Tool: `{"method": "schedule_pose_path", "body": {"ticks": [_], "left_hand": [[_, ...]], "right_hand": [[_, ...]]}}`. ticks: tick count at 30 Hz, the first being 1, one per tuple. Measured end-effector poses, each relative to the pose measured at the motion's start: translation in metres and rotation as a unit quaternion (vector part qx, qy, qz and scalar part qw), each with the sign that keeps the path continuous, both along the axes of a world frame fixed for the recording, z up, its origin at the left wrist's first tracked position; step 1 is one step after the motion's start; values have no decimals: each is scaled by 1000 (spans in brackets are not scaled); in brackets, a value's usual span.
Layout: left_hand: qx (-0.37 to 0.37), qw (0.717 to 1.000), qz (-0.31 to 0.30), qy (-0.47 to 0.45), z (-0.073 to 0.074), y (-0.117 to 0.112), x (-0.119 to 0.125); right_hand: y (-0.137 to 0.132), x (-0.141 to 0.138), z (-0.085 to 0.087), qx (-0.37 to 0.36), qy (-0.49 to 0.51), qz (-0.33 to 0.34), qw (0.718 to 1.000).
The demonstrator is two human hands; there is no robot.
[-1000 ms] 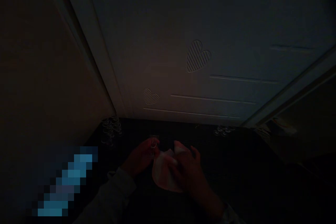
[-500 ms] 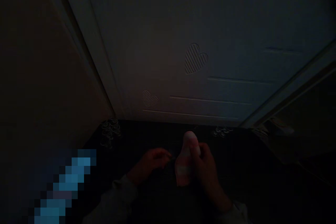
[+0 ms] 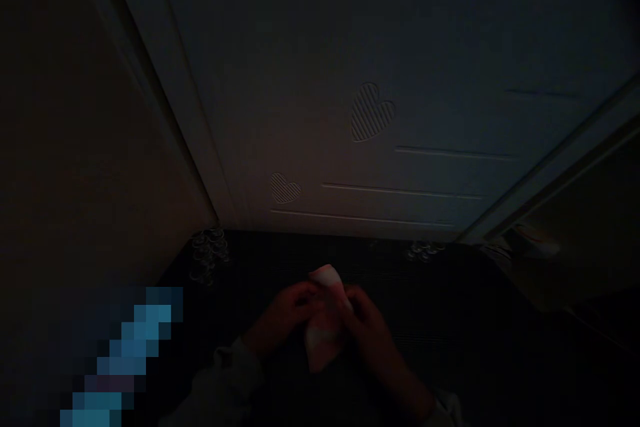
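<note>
The scene is very dark. A small pink and white striped sock (image 3: pixel 324 337) hangs between my two hands, its upper end folded over. My right hand (image 3: pixel 369 320) grips its right edge, thumb in front and fingers behind. On the other side, the fingers of my left hand (image 3: pixel 289 310) are closed at the sock's left edge, their tips partly hidden against the cloth. Whether a small thing is also pinched in the left fingers is too dark to see.
Clear rings lie in a pile (image 3: pixel 210 253) at the dark surface's back left, with a smaller group of rings (image 3: pixel 425 251) at the back right. Behind stands a pale panel (image 3: pixel 300 113) with grooved hearts. A pixelated bright patch (image 3: pixel 115 360) covers the lower left.
The sock has moved left and slightly down with my right hand, and its top has folded over. My left fingers, apart from it earlier with a tiny faint thing at their tips, now meet the sock.
</note>
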State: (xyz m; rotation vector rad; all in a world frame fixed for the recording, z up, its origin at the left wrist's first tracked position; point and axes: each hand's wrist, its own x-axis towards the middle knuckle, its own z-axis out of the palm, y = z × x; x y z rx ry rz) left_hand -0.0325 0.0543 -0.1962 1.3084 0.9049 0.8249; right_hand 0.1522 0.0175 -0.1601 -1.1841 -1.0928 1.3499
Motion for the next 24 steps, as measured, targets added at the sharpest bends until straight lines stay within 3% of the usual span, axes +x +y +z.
{"method": "schedule_pose_path", "body": {"ticks": [7, 12, 16, 20, 24], "left_hand": [[-17, 996, 50, -71, 13, 1, -3], [-76, 992, 51, -88, 14, 1, -3], [-80, 989, 82, -97, 10, 6, -2], [-63, 986, 110, -105, 6, 10, -3], [-52, 986, 118, -101, 4, 9, -4]], "right_hand": [[-4, -9, -2, -77, 131, 64, 986], [-2, -7, -2, -62, 90, 50, 993], [7, 3, -6, -18, 26, -18, 999], [7, 3, 1, 70, -25, -91, 993], [-20, -10, 15, 183, -52, -82, 978]]}}
